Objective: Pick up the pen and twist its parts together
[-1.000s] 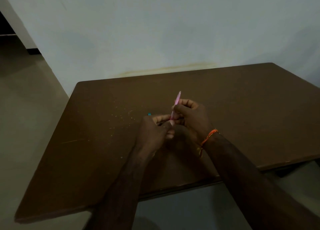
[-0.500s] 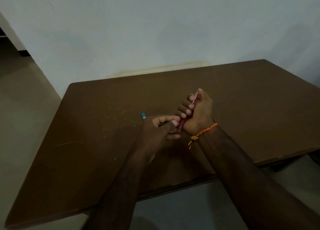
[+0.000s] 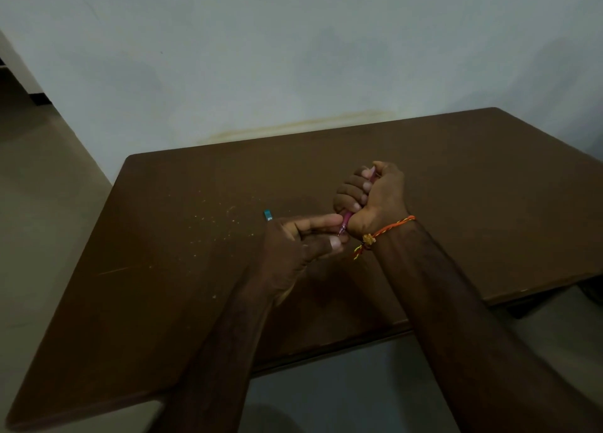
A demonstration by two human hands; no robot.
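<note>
**Both hands meet at a pink pen above a brown table**

Right hand (image 3: 372, 197) is closed in a fist round a pink pen (image 3: 346, 218), fingers wrapped over the barrel and thumb on top, so that only the upper end by the thumb and the lower end below the little finger show. Tilted, the pen points down and toward the left hand, with its tip just beside the heel of the right palm. An orange braided thread (image 3: 388, 230) circles the right wrist, its loose end hanging.

Left hand (image 3: 303, 240) lies just beside it, forefinger stretched toward the pen's lower end and thumb drawn up beneath it. Finger and thumb seem to pinch at or near the tip, though the dim light leaves the contact uncertain.

Both hands hover over the middle of the brown table (image 3: 489, 187). A small teal piece (image 3: 268, 215) lies on the tabletop just beyond the left hand's knuckles. Pale specks (image 3: 212, 218) are scattered on the wood further left. A pale wall (image 3: 293, 57) stands behind the table.
</note>
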